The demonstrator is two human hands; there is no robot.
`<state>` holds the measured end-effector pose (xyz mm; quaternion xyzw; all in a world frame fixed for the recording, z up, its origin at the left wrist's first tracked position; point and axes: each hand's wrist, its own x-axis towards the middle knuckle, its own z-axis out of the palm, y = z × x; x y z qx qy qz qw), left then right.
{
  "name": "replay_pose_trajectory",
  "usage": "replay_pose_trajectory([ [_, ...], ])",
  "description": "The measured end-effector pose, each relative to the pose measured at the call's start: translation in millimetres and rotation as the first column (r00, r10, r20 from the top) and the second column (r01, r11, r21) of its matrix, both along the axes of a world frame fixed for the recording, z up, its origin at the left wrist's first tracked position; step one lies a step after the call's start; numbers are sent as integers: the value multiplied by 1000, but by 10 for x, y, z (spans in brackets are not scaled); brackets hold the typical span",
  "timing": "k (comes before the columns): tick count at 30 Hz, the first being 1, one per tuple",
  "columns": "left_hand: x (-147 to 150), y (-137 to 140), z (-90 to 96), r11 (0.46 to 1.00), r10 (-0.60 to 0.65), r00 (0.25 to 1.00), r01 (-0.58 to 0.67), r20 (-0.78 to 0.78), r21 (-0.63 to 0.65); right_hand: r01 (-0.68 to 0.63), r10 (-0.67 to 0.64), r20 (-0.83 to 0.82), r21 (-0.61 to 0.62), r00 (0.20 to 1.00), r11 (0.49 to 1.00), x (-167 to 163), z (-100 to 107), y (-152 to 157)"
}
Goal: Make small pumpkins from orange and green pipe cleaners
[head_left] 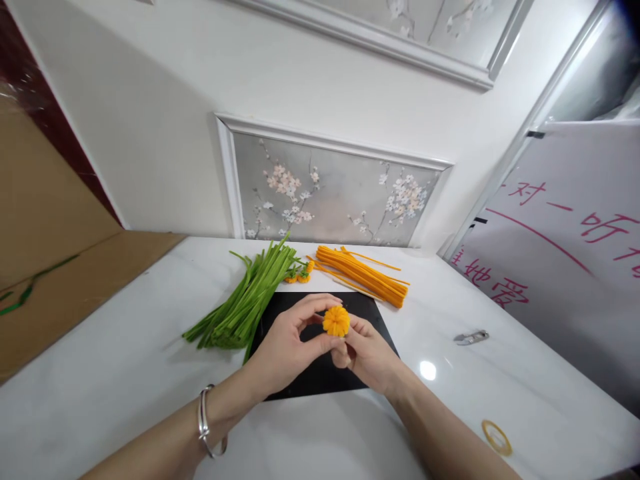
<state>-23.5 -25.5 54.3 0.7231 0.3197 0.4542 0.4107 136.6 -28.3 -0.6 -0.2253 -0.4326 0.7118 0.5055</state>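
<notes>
Between my hands is a small orange pipe-cleaner flower (336, 321), its round petalled face turned up toward me. My left hand (295, 340) curves round its left side, with fingertips at the top and the thumb at the lower edge. From the right, my right hand (367, 350) pinches it at the side and underneath; any stem there is hidden. Both hands are above a black mat (320, 383). Behind them lie a bundle of green pipe cleaners (250, 300) and a bundle of orange pipe cleaners (363, 273), with several small finished orange flowers (303, 275) in between.
Nail clippers (471, 338) and a yellowish tape ring (497, 437) lie on the white table (440, 407) at the right. A cardboard sheet (100, 287) borders the left side. At the back stands a wall with a framed flower panel (335, 187); a handwritten board (555, 233) stands right.
</notes>
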Motion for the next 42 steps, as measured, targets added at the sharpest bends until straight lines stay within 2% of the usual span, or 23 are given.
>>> replay_pose_trajectory([
  [2, 2, -2, -17, 1000, 1, 1000, -1, 16, -4, 0, 0, 19, 5, 1000, 1000, 9, -15, 8],
  [5, -1, 5, -75, 1000, 18, 999, -17, 42, -26, 25, -30, 132, 40, 991, 999, 26, -29, 4],
  [8, 0, 21, -164, 995, 12, 995, -2, 104, -99, 95, -114, 258, 83, 959, 992, 41, -31, 2],
  [10, -1, 42, -244, 983, 46, 984, -14, 171, -185, 186, -214, 317, 117, 924, 976, 66, -13, 46],
  [14, -23, 112, -450, 947, 179, 980, -145, 93, -288, 310, -384, 471, 230, 794, 922, 155, 99, 357],
  [17, -41, 159, -592, 931, 209, 976, -178, 65, -318, 309, -475, 637, 361, 607, 880, 176, 226, 747],
  [22, -57, 191, -699, 938, 197, 980, -176, 40, -300, 123, -589, 777, 577, 220, 807, 21, 377, 1311],
  [25, -64, 194, -718, 942, 188, 982, -172, 27, -289, -22, -604, 796, 605, 38, 796, -100, 375, 1482],
  [29, -65, 199, -753, 945, 174, 985, -163, 15, -283, -176, -599, 788, 575, -141, 799, -197, 305, 1584],
  [34, -51, 197, -779, 949, 171, 985, -167, -12, -266, -290, -594, 763, 525, -257, 800, -241, 305, 1617],
  [39, -44, 158, -722, 948, 178, 982, -190, -69, -256, -332, -627, 728, 539, -279, 774, -306, 499, 1723],
  [42, -43, 142, -705, 945, 188, 977, -207, -98, -253, -329, -600, 741, 510, -302, 795, -436, 583, 1894],
])
